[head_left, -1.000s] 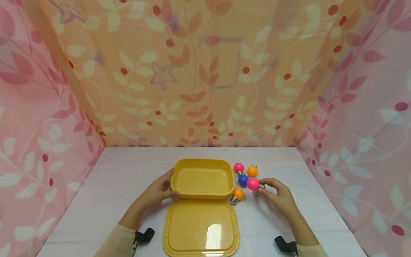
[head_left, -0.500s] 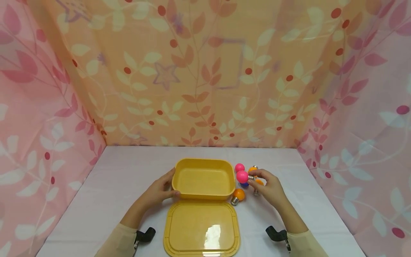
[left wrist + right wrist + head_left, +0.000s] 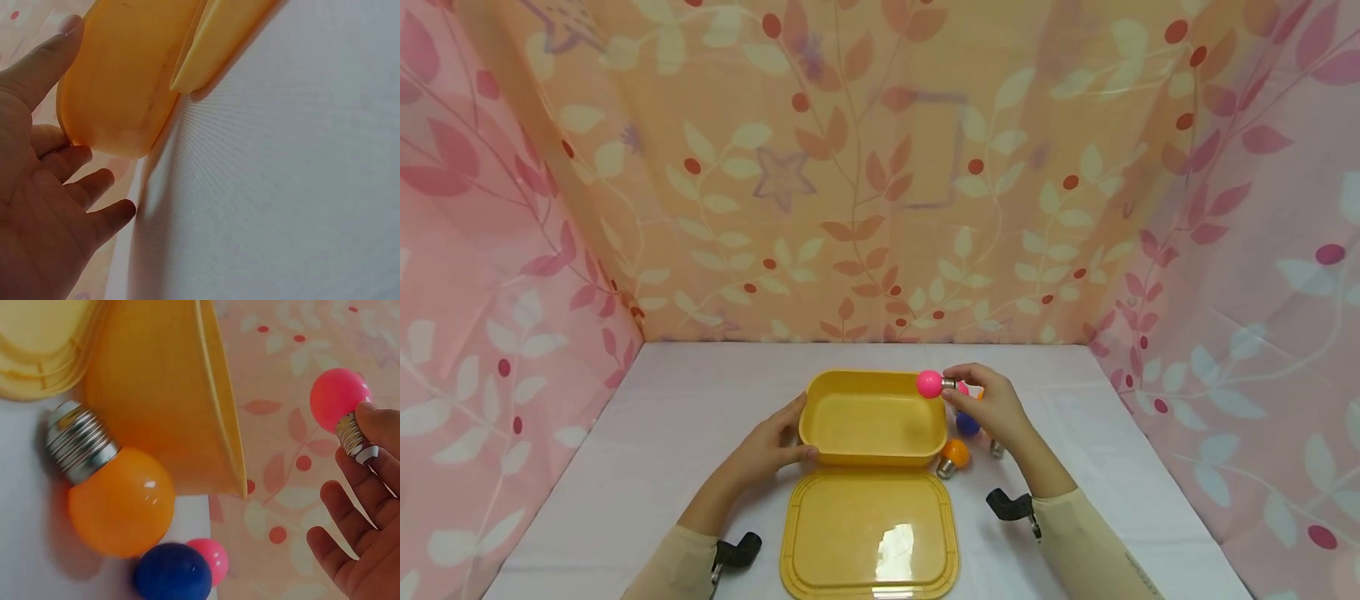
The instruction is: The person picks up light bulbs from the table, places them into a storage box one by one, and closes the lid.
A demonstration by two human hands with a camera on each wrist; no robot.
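A pink light bulb (image 3: 929, 384) hangs over the right rear rim of the yellow plastic box (image 3: 872, 460). Thumb and fingertips of my right hand (image 3: 992, 410) pinch its metal screw base, as the right wrist view also shows with the bulb (image 3: 337, 400) above the box rim. My left hand (image 3: 767, 446) holds the box at its left end, the thumb near the front corner and fingers along the side; in the left wrist view the lower fingers (image 3: 94, 187) stand loosely bent off the wall. The box's visible inside holds nothing.
The yellow lid (image 3: 868, 533) lies flat in front of the box. To the box's right lie an orange bulb (image 3: 956, 453), a blue bulb (image 3: 967, 423), another pink bulb (image 3: 212, 559) and others partly hidden by the right hand. Patterned cloth walls (image 3: 865, 167) enclose the white table.
My right hand has carried the pink bulb leftward and up, from above the other bulbs to the box's right rim. The left hand and box have stayed put.
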